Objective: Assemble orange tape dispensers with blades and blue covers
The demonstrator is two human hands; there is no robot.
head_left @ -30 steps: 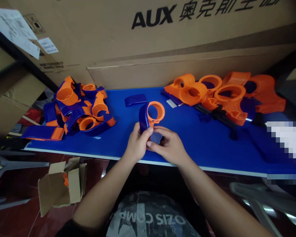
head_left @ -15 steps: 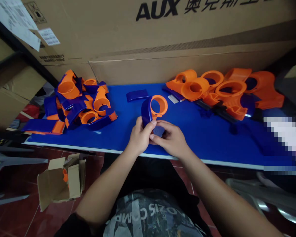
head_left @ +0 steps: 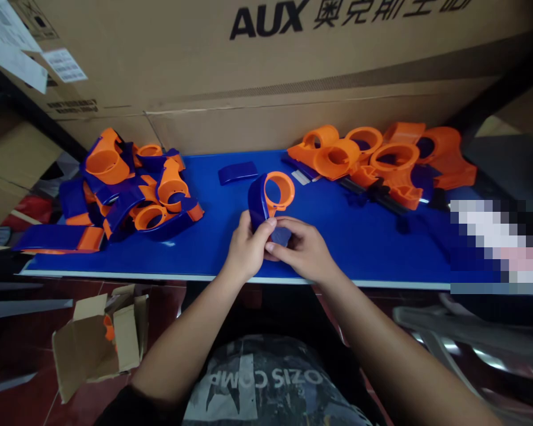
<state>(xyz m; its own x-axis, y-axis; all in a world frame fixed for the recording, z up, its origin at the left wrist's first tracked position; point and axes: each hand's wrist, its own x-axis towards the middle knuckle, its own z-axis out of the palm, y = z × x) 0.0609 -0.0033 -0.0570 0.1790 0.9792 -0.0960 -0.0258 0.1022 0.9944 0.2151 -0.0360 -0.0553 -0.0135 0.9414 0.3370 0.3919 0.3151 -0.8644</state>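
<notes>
Close to the table's front edge, both hands hold one orange-and-blue tape dispenser (head_left: pixel 281 188) with its orange ring upright. My left hand (head_left: pixel 249 245) is closed round the lower end of its blue cover, the thumb pressed along the side. On the other side, my right hand (head_left: pixel 304 248) grips the lower part with bent fingers and thumb. Fingers hide much of that lower end. Behind the held dispenser, a loose blue cover (head_left: pixel 238 173) lies on the blue tabletop (head_left: pixel 213 248).
Blue-and-orange dispensers (head_left: pixel 169 189) are heaped at the left. Mostly orange dispenser bodies (head_left: pixel 395 157) pile up at the right, beside a black tool-like object (head_left: pixel 377 198). A large cardboard box (head_left: pixel 204 65) stands behind the table. An open carton (head_left: pixel 84 337) sits on the floor.
The whole view has shifted slightly, with the table and piles moving left in the picture. Both hands keep nearly the same grip on the tape dispenser.
</notes>
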